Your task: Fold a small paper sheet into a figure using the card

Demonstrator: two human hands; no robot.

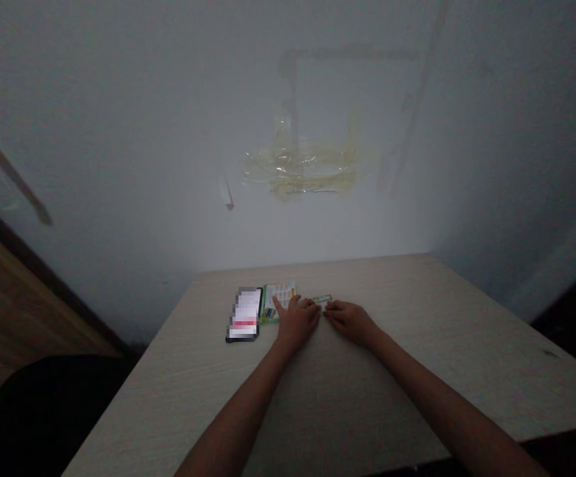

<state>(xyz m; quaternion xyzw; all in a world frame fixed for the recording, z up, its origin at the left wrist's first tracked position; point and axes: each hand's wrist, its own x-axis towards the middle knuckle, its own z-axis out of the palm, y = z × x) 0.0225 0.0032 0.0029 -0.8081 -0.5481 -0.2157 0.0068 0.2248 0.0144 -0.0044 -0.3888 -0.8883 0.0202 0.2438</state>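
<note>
Both my hands rest on a pale wooden table, fingertips meeting near the middle. My left hand lies partly over a green and orange printed card, its fingers curled. My right hand pinches the near end of a small green strip that lies on the table just beyond the fingertips. My left fingertips touch the same strip. The strip is too small to make out further.
A phone with a lit screen lies on the table left of the card. A white wall with old tape residue rises behind the table. A dark chair or bag sits at the lower left.
</note>
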